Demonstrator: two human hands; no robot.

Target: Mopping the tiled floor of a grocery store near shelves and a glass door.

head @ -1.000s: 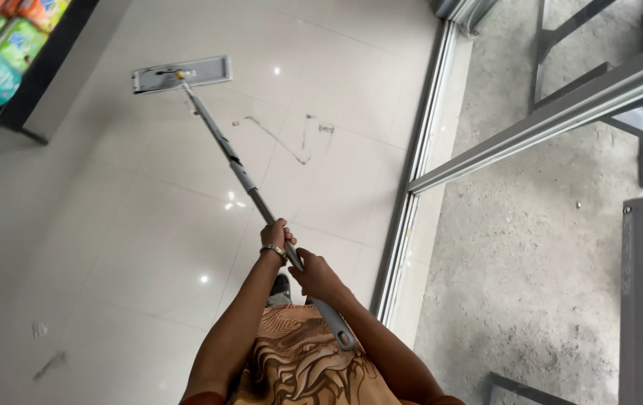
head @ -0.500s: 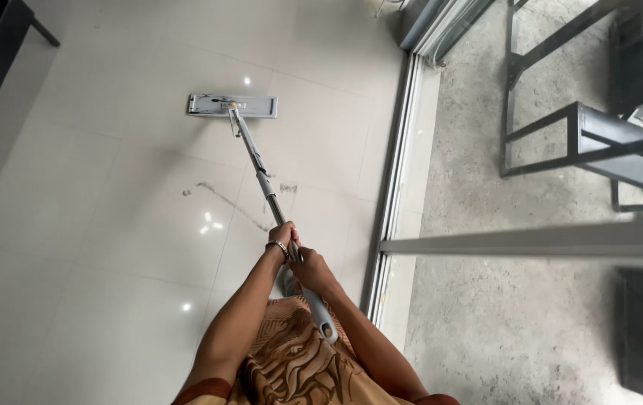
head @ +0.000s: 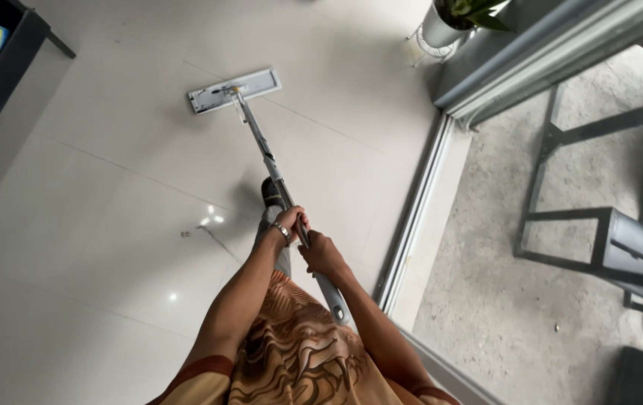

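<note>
A flat grey mop head (head: 234, 91) rests on the white tiled floor (head: 111, 225) ahead of me, joined to a long metal mop handle (head: 264, 147) that slants back toward my body. My left hand (head: 289, 223), with a bracelet at the wrist, grips the handle higher up. Just behind it, my right hand (head: 322, 255) grips the same handle, and the grey handle end (head: 335, 301) sticks out below it. My foot (head: 271, 192) shows under the handle.
A dark shelf (head: 3, 71) with colourful packages stands at the far left. A sliding door track (head: 411, 217) runs along the right, with rough concrete ground (head: 501, 300) and metal frames (head: 599, 232) beyond it. A potted plant (head: 449, 22) sits at the top.
The mop head has slid farther forward and to the right across the tiles, and my view has turned right, bringing the potted plant into sight. Both hands kept their grip.
</note>
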